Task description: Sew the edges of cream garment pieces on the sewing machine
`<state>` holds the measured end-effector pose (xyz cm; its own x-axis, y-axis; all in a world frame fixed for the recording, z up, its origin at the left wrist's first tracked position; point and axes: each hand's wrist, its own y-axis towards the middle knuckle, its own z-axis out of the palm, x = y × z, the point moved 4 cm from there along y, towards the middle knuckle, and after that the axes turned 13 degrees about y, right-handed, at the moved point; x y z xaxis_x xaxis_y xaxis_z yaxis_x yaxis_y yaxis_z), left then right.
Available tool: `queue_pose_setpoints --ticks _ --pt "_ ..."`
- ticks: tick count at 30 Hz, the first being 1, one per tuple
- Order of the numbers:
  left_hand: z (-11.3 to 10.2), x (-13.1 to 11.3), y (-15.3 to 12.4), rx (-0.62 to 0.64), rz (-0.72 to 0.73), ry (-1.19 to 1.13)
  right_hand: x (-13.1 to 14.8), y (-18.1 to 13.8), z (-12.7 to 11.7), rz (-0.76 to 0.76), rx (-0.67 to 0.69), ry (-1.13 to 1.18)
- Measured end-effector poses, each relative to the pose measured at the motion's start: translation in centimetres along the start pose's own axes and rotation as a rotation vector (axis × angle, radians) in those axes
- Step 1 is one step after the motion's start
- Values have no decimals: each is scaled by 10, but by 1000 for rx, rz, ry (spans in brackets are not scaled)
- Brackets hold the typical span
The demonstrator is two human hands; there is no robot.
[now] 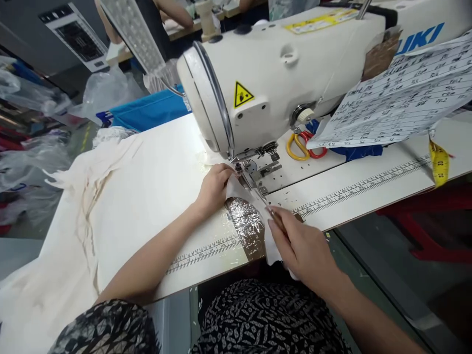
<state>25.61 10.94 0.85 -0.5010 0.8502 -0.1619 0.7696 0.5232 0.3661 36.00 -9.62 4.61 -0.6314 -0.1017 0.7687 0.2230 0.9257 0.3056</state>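
Note:
In the head view, my left hand (214,187) lies beside the needle area of the white sewing machine (273,78), its fingers closed on the edge of a strip of white fabric (272,246). The strip runs from the presser foot (239,168) towards me and hangs over the table edge. My right hand (308,243) is wrapped round a thin tool with a brown handle (277,219), which points towards the presser foot. The fabric lies against the right fingers; its exact hold there is partly hidden. Shiny brown tape (249,231) covers the table beneath the strip.
Yellow-and-red scissors (298,147) lie behind the needle plate, near a handwritten sheet (398,93). A yellow tape measure (438,162) hangs at the right. Pale fabric pieces (84,196) drape over the table's left side. A blue bin (147,110) stands behind. Other people sit beyond.

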Motion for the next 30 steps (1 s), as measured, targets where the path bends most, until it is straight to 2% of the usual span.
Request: queue_pose_setpoints --ticks 3,6,10,16,25,30 --pt "-4 5 1 -13 13 -106 -27 7 8 92 -94 -223" --pt "-7 5 2 -11 -25 -145 -36 19 19 88 -87 -331" --pt "-9 4 3 -53 -10 -165 -30 32 28 -30 -72 -351" --pt "-6 7 3 -72 -24 -241 -24 39 29 -160 -165 -403" --pt "-4 6 5 -55 -21 -203 -27 43 32 -141 -130 -457" --pt "-2 4 8 16 -58 -111 -25 42 32 -159 -134 -487"
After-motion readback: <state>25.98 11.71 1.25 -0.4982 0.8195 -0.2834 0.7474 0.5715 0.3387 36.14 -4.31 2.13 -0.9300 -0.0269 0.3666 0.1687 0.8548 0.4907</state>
